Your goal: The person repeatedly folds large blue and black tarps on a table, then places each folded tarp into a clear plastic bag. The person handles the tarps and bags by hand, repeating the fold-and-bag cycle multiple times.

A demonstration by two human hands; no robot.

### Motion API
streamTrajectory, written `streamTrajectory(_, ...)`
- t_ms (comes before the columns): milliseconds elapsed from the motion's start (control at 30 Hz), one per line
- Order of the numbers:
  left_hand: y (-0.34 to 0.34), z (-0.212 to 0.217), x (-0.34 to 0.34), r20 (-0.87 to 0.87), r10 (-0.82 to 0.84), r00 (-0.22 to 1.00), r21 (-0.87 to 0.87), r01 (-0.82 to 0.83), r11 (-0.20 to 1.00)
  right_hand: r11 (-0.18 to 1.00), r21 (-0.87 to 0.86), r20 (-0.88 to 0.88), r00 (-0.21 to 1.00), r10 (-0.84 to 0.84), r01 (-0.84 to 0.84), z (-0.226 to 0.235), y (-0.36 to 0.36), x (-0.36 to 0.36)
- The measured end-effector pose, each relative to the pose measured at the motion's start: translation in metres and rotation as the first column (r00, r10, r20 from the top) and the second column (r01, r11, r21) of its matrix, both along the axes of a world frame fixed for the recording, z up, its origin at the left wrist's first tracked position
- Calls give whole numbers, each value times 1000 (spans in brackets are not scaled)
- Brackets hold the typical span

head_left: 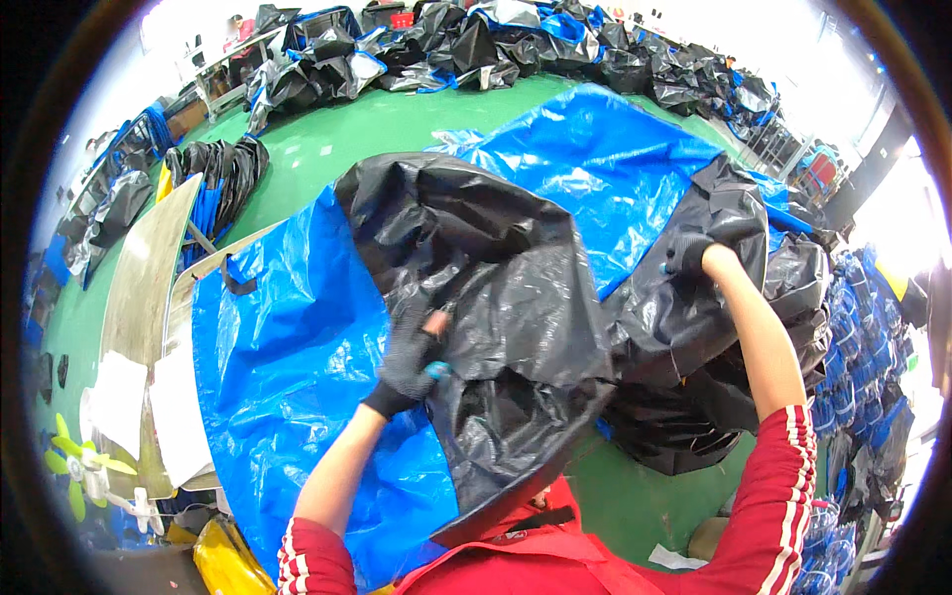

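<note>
A large blue and black plastic sheet (297,327), perhaps a tarp cover or bag, spreads in front of me with a black strap loop near its upper left edge. My left hand (409,352), in a dark knit glove with one bare fingertip, lies on its black part close to the blue seam. Its fingers look spread against the plastic. My right hand (686,255), gloved alike, is closed on the black part of a second blue and black sheet (605,178) to the right. Its fingertips are partly hidden.
Pale boards (149,268) with white paper stand at the left, near a green-bladed fan (84,461). Bundled blue and black sheets (223,174) are behind them. Heaps of plastic (456,50) line the far side of the green floor (337,139). Stacked blue bundles (858,337) stand at the right.
</note>
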State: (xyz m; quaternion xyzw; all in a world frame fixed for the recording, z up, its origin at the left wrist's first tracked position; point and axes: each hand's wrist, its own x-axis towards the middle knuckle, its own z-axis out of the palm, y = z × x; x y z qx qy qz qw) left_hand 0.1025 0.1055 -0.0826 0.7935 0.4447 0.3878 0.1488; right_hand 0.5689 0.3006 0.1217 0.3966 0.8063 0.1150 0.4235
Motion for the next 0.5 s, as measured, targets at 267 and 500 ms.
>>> streamTrajectory(267, -42, -5, 59, -367, 19, 930, 54, 1, 999, 956, 294, -719, 661, 215, 9, -12, -34, -232)
streamTrajectory(500, -57, -7, 66, -335, -127, 934, 26, 144, 989, 776, 390, -777, 629, -11, 496, -63, 24, -202)
